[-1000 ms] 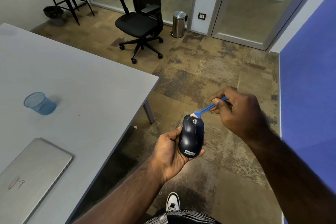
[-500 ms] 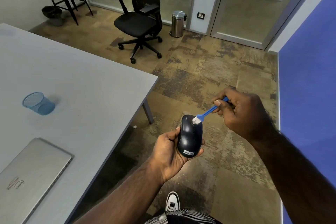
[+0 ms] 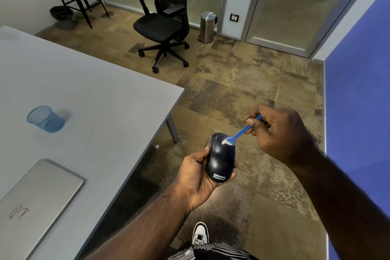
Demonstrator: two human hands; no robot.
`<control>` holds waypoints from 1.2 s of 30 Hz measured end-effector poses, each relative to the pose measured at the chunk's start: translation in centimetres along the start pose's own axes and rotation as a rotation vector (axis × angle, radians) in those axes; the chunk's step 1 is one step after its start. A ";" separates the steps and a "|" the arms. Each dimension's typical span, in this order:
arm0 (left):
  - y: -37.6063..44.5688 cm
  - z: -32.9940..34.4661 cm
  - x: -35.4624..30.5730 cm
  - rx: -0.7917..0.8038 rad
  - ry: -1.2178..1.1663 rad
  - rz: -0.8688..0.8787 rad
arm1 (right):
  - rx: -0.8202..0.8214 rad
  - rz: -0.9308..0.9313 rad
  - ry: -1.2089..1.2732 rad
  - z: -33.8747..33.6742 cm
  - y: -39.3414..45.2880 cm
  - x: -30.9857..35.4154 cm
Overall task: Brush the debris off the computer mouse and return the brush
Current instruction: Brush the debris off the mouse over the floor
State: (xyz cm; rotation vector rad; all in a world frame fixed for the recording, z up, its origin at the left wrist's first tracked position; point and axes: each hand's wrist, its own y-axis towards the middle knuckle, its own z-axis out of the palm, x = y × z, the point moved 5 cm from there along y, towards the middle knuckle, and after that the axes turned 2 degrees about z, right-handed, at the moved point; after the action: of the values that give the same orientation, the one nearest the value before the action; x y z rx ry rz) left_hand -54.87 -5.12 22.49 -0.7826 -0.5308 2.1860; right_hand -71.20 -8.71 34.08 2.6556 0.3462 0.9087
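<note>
The left hand (image 3: 195,172) cradled the dark computer mouse (image 3: 220,157) in its palm, thumb curled along the mouse's left side and fingertips wrapping up from beneath on the right, holding it out over the carpeted floor (image 3: 242,91), past the edge of the surface (image 3: 101,91). The right hand (image 3: 278,131), just to the right of the mouse and a little farther out, pinched the blue handle of the small brush (image 3: 240,132) between thumb and curled fingers. The brush slanted down to the left, and its white bristles touched the top of the mouse near the front end. Well to the left of both hands, on the surface, lay a blue mesh cup (image 3: 45,119) tipped on its side and, nearer the person, a closed silver laptop (image 3: 35,202). Below the hands a white shoe (image 3: 200,233) showed on the floor.
</note>
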 end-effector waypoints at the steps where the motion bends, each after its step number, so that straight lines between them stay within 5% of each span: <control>1: 0.0 0.0 0.0 0.002 -0.001 -0.001 | -0.016 0.009 -0.022 -0.1 0.1 -0.2; 36: 0.7 -0.5 -0.7 0.003 -0.030 0.008 | -0.060 -0.018 0.001 0.0 -0.4 -0.3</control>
State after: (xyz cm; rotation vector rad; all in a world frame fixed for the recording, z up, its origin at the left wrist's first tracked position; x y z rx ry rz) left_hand -54.56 -6.03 21.97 -0.7524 -0.5408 2.2085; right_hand -71.48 -8.44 33.77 2.5934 0.3372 0.9003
